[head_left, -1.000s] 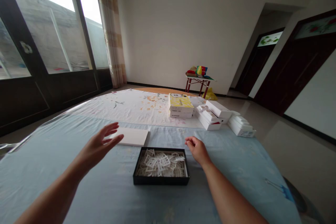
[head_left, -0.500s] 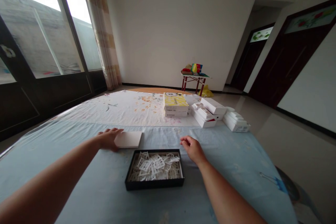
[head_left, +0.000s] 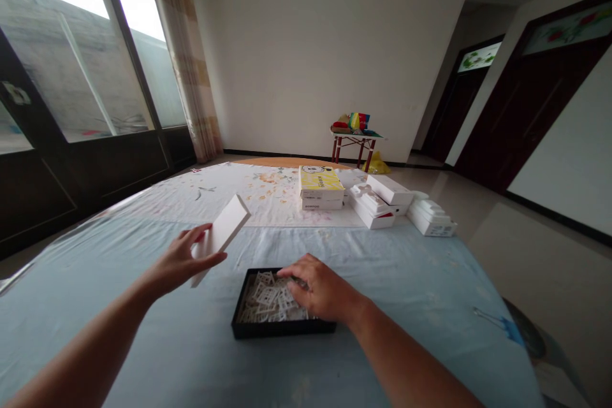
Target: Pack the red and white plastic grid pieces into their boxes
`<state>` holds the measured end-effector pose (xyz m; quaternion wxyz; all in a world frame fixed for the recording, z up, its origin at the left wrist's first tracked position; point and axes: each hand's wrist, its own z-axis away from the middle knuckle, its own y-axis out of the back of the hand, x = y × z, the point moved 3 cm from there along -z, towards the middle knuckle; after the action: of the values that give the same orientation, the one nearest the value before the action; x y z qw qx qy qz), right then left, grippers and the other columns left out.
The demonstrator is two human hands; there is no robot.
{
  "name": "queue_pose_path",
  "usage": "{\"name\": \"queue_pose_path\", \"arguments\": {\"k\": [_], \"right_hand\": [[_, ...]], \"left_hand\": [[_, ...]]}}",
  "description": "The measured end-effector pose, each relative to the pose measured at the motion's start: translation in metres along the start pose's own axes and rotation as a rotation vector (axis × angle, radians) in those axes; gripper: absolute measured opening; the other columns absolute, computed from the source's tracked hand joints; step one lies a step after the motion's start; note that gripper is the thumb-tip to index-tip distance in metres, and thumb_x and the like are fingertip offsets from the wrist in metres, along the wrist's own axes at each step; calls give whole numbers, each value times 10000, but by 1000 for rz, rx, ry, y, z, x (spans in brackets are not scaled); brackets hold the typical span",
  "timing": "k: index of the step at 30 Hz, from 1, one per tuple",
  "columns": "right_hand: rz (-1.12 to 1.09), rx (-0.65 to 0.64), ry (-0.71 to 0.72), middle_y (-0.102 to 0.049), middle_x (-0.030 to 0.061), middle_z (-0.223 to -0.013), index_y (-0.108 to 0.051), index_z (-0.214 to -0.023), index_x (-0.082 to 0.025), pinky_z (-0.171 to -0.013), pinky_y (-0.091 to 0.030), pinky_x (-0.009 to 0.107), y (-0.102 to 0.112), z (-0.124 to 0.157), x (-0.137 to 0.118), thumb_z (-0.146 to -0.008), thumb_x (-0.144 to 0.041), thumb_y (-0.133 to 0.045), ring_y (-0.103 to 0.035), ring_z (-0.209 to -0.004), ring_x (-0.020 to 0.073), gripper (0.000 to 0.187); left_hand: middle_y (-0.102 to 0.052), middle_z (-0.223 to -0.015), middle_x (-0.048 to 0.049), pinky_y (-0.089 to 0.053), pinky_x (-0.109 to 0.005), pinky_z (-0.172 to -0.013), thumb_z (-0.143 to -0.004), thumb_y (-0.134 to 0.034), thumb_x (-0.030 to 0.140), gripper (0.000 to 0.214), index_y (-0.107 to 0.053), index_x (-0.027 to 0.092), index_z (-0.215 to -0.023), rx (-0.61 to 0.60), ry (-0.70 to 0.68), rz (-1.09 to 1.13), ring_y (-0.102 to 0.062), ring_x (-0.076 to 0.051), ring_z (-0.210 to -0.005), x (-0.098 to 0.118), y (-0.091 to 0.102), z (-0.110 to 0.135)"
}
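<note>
My left hand (head_left: 184, 258) grips a flat white rectangular board (head_left: 224, 226), with the thumb on the near side and fingers at its left edge. The board is tilted and raised off the blue cloth. In front of me, a shallow black tray (head_left: 284, 329) holds many small white lattice-like plastic pieces (head_left: 268, 299). Over the tray's right part is my right hand (head_left: 320, 287), its fingers curved and apart from the thumb, close to the pieces. The hand covers some of them, and whether its fingertips touch any is hard to see.
A yellow-and-white box (head_left: 321, 188) stands farther back on the table, with white boxes (head_left: 380, 204) and packaging (head_left: 430, 213) to its right. A blue binder clip (head_left: 511, 331) is at the right table edge. Blue cloth (head_left: 396, 268) covers the near tabletop.
My left hand has lifted the white board off the cloth and tilted it up. My right hand has moved left from beside the black tray to over it.
</note>
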<state>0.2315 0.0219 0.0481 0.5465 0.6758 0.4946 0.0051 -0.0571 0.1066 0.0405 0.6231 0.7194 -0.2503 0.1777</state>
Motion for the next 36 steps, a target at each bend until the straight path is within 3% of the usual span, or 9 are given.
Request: {"name": "queue_pose_path", "arguments": {"k": [3, 7, 12, 17, 22, 27, 32, 36], "right_hand": [[54, -103, -2, -650, 107, -1048, -596, -1135, -118, -929, -396, 312, -15, -5, -4, -810, -159, -472, -551, -999, 197, 350], [-89, -222, 83, -584, 91, -1206, -514, -1243, -137, -971, -370, 249, -22, -3, -14, -810, -114, -434, -514, -1123, 158, 441], [-142, -109, 60, -636, 54, -1123, -604, -1133, -188, -961, -358, 255, -19, -2, -11, -821, -163, -513, -541, -1070, 147, 326], [-18, -178, -41, -685, 2, -964, -706, -877, -272, -957, -304, 383, -18, -3, 2, -772, -252, -639, -526, -997, 196, 127], [149, -223, -120, -693, 14, -850, -717, -754, -248, -889, -341, 400, 6, 2, 12, -730, -168, -656, -528, -950, 217, 103], [94, -188, -115, -696, 18, -817, -717, -802, -217, -804, -427, 270, 13, 7, 21, -702, -79, -602, -592, -861, 172, 206], [-22, -250, -143, -701, -1, -840, -708, -873, -226, -729, -458, 215, 7, 7, 19, -693, -59, -569, -635, -782, 140, 282], [-59, -159, -183, -690, 0, -803, -711, -875, -224, -672, -461, 203, 15, 7, 20, -716, -117, -593, -629, -720, 128, 225]], "left_hand": [[-451, -1166, -109, -415, -406, -942, -604, -599, 625, 821, -397, 199, -1276, 46, -47, 76, -465, -271, -1130, 15, -7, 13], [-469, -1132, -92, -392, -441, -959, -613, -613, 598, 783, -409, 224, -1271, 76, -132, 60, -467, -268, -1107, 34, -14, 28], [-461, -1130, -95, -390, -454, -946, -629, -609, 595, 768, -406, 229, -1273, 94, -150, -16, -454, -276, -1089, 47, -14, 38], [-438, -1154, -91, -389, -440, -951, -642, -601, 594, 765, -377, 245, -1285, 105, -199, -48, -434, -267, -1101, 53, -15, 41], [-422, -1188, -96, -394, -422, -951, -657, -596, 579, 753, -362, 243, -1288, 77, -267, -93, -422, -262, -1106, 59, -16, 46], [-426, -1195, -92, -421, -416, -915, -661, -602, 574, 745, -352, 269, -1293, 81, -328, -130, -449, -264, -1077, 68, -14, 51], [-447, -1176, -99, -434, -422, -892, -641, -613, 586, 759, -371, 261, -1283, 83, -349, -152, -459, -281, -1062, 72, -14, 52], [-440, -1190, -106, -424, -433, -895, -652, -605, 590, 773, -346, 260, -1301, 74, -364, -186, -443, -290, -1069, 71, -17, 52]]}}
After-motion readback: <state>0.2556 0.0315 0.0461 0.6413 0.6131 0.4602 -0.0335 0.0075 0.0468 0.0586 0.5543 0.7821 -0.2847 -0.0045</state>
